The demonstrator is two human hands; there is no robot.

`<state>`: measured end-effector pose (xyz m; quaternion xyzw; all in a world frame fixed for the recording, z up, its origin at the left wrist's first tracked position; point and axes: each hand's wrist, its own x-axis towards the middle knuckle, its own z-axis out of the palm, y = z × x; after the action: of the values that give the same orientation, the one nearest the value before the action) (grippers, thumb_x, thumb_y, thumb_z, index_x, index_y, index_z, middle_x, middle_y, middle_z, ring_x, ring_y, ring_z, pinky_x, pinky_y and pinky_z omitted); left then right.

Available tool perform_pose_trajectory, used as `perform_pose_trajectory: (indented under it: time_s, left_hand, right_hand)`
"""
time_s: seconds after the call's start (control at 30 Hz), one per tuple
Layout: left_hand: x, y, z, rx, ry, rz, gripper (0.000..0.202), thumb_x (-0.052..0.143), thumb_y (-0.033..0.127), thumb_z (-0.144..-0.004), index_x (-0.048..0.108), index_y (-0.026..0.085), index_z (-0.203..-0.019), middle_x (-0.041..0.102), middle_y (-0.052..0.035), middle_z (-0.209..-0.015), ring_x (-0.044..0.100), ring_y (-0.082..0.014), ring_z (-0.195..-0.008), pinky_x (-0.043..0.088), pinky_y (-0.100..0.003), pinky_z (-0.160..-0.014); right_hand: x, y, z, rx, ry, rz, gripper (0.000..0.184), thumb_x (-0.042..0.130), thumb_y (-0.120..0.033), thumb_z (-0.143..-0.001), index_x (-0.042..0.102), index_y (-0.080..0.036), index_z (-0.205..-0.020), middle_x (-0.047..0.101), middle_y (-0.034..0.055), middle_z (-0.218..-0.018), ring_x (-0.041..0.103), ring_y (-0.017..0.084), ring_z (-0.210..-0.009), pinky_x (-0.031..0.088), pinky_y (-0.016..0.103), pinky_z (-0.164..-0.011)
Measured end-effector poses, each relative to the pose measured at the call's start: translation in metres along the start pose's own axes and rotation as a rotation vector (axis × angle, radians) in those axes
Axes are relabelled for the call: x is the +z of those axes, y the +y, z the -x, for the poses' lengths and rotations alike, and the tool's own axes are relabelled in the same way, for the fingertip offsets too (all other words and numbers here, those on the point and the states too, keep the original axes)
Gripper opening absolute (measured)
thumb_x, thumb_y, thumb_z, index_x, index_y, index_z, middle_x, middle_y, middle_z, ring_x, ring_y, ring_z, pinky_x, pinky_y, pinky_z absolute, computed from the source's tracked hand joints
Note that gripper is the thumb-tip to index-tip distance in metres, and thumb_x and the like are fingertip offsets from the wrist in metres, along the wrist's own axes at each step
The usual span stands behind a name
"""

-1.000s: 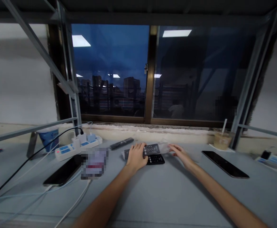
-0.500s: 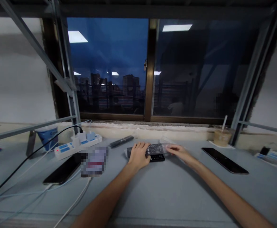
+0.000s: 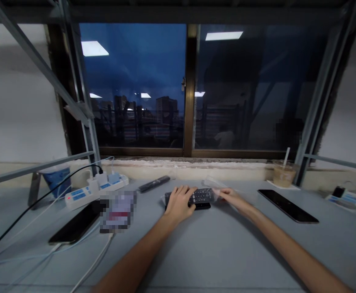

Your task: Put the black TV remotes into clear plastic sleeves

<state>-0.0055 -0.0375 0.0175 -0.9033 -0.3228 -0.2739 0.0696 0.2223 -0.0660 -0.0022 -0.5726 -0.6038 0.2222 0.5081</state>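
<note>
A dark remote control [image 3: 201, 196] with pale buttons lies crosswise in front of me, inside a clear plastic sleeve [image 3: 216, 193]. My left hand [image 3: 178, 205] is closed over its left part, fingers wrapped across the top. At the right end, my right hand [image 3: 230, 197] pinches the sleeve's edge. Partly covered beneath is a second black remote [image 3: 206, 206], its front edge showing. Behind my right hand rests a piece of clear plastic film [image 3: 216, 181]. Another dark remote [image 3: 154, 184] lies apart, back and to the left.
Left are a power strip [image 3: 97, 191] with plugs and cables, a black phone [image 3: 77, 223], a lit phone [image 3: 119, 211] and a blue cup [image 3: 56, 181]. Right are a black tablet-like device [image 3: 288, 206] and a drink cup with straw [image 3: 283, 175]. Metal frame posts flank the window.
The sleeved remote has shifted slightly forward over the lower one, covering more of its buttons. My right hand keeps its pinch at the sleeve's end. The view has shifted a little.
</note>
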Motion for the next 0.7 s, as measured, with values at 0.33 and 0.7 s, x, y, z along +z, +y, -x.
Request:
perform_pose_trajectory:
  time_s: [0.33, 0.7]
  left_hand:
    - [-0.004, -0.005, -0.002, 0.030, -0.033, -0.098, 0.051, 0.056, 0.019, -0.075, 0.044, 0.025, -0.124, 0.054, -0.0051, -0.107, 0.048, -0.0227, -0.099, 0.035, -0.036, -0.086]
    - [-0.001, -0.031, -0.007, -0.039, -0.008, -0.246, 0.047, 0.053, 0.013, -0.077, 0.045, 0.024, -0.122, 0.055, -0.0070, -0.108, 0.048, -0.0235, -0.103, 0.035, -0.036, -0.087]
  right_hand:
    - [0.002, -0.010, 0.000, -0.013, -0.177, -0.096, 0.036, 0.062, -0.052, -0.068, 0.071, -0.018, -0.075, 0.062, 0.0092, -0.104, 0.055, 0.019, -0.082, 0.043, 0.027, -0.065]
    - [-0.004, -0.014, -0.003, 0.151, 0.212, -0.260, 0.030, 0.063, -0.047, -0.063, 0.068, -0.018, -0.073, 0.066, 0.0076, -0.089, 0.058, 0.020, -0.079, 0.043, 0.025, -0.054]
